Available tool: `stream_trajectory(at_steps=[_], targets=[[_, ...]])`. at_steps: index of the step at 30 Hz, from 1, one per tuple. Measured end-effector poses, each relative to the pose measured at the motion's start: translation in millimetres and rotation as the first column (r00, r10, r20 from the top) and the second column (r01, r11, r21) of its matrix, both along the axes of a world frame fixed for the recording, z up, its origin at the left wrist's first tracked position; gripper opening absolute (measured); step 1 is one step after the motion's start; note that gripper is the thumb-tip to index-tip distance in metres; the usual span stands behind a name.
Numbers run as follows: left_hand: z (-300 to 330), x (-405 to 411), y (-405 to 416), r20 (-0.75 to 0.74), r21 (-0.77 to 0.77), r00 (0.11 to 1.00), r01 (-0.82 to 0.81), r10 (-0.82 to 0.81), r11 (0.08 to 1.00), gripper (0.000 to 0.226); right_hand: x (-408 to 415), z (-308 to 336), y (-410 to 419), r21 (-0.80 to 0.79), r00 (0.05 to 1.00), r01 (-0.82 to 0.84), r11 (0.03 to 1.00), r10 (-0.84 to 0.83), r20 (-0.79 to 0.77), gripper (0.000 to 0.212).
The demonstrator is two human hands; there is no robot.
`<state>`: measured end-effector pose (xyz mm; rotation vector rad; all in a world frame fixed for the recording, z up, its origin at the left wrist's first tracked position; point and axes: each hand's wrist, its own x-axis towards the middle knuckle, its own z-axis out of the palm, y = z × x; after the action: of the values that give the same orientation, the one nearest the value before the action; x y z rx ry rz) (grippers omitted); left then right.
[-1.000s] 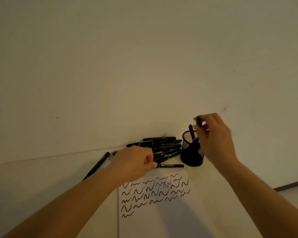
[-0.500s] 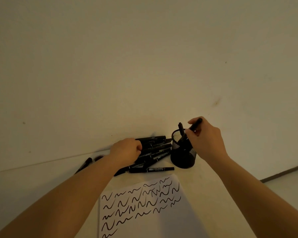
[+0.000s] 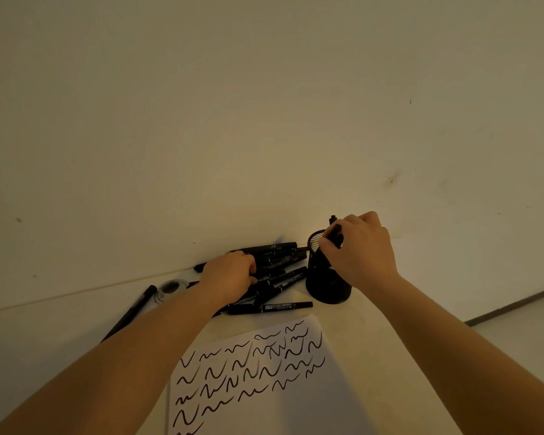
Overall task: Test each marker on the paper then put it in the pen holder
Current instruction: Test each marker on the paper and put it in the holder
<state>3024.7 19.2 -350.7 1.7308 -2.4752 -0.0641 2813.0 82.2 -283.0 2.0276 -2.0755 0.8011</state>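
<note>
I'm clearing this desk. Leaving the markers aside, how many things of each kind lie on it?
Mesh pen holder: 1
Sheet of paper: 1
Small round clear container: 1
Long black pen lying apart at the left: 1
Total: 4

The right hand (image 3: 363, 249) held a black marker (image 3: 334, 231) at the rim of the mesh pen holder (image 3: 325, 282); the left hand (image 3: 230, 274) rested curled on the marker pile (image 3: 280, 257) above the scribbled paper (image 3: 296, 403).

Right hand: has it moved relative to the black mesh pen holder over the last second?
Yes. The right hand has come down from above the black mesh pen holder to its rim, lowering the black marker it grips into the holder.
</note>
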Motion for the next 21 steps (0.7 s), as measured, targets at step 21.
stream_trajectory(at_steps=[21], targets=[[69.3,29.8,62.4,-0.633,-0.175,0.772,-0.078,-0.052,0.981,0.006,3.4,-5.0,23.6,-0.134,0.997,-0.076,0.988,0.075,-0.019,0.023]])
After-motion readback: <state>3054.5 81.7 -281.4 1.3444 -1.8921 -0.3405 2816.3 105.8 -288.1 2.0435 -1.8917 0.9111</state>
